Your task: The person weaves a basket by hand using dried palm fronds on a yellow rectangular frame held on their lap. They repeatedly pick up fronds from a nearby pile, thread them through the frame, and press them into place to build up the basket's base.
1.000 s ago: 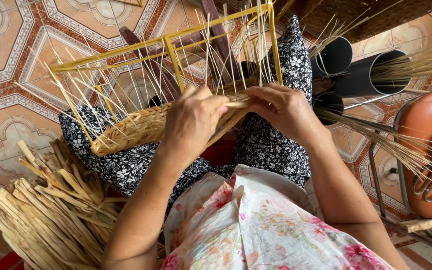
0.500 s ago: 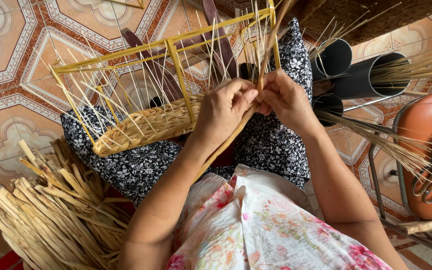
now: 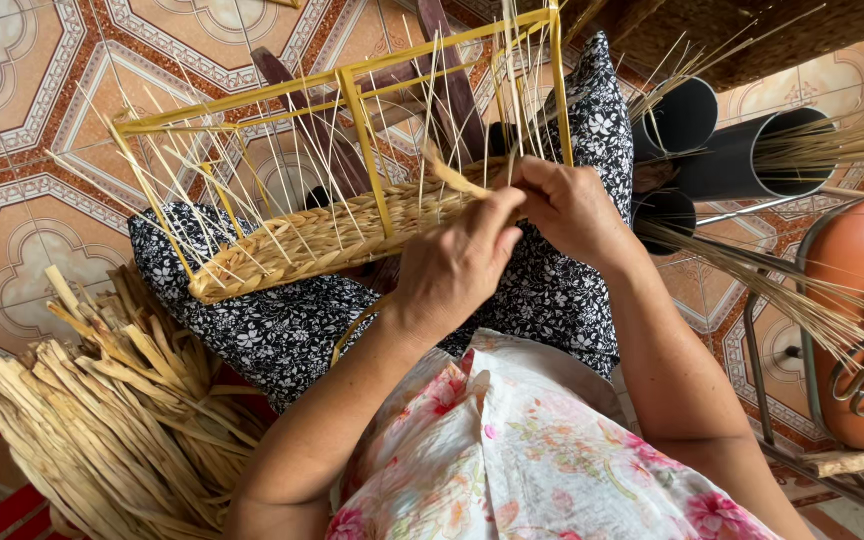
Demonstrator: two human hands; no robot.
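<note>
Nearest you, your left hand (image 3: 457,265) is closed on a flat straw strand (image 3: 449,176) at the woven band's right end. Touching it, your right hand (image 3: 572,208) pinches the same spot among the thin upright stakes. The half-woven basket (image 3: 322,235) on its yellow frame (image 3: 362,130) rests across your lap. Left, on the floor, lies a bundle of dried strips (image 3: 92,420); farther right stand black tubes (image 3: 742,150).
</note>
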